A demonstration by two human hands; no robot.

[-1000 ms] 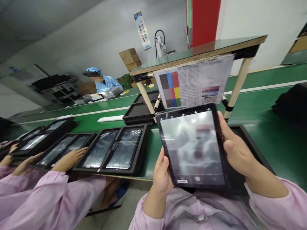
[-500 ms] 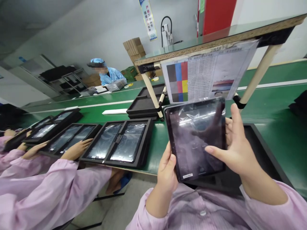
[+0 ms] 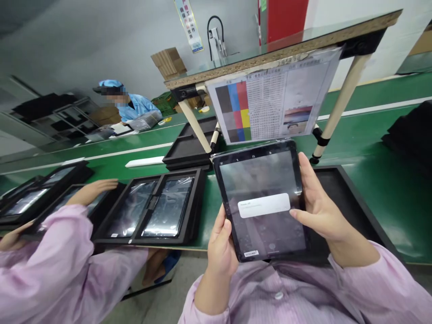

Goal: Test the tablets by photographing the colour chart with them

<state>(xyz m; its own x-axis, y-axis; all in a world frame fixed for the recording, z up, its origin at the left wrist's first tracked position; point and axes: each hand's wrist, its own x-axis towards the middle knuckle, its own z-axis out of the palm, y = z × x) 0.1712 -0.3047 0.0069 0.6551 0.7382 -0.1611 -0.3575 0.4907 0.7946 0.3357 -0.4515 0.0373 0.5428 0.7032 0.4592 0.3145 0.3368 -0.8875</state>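
A black tablet (image 3: 259,238) is held up in front of me, tilted, its lit screen showing a white pop-up box with small text. My left hand (image 3: 221,247) grips its lower left edge, thumb on the front and the other fingers hidden behind. Against the right edge lies my right hand (image 3: 324,211), its thumb over the screen at the box's lower right corner and its fingers alongside and partly behind the tablet. Beneath and behind the tablet, a black foam tray (image 3: 351,193) lies on the green bench and is partly covered.
A black tray (image 3: 199,198) holding two film-covered tablets stands to the left. Beyond it a co-worker's hand (image 3: 92,191) reaches over another tray. A shelf (image 3: 283,54) with a hanging colour chart (image 3: 266,103) rises ahead. Black foam pieces (image 3: 410,135) lie far right.
The tablet's dark screen now shows a white pop-up box and top icons. My right hand has closed in along the tablet's edge. The co-worker's hand has lifted off the tray edge.
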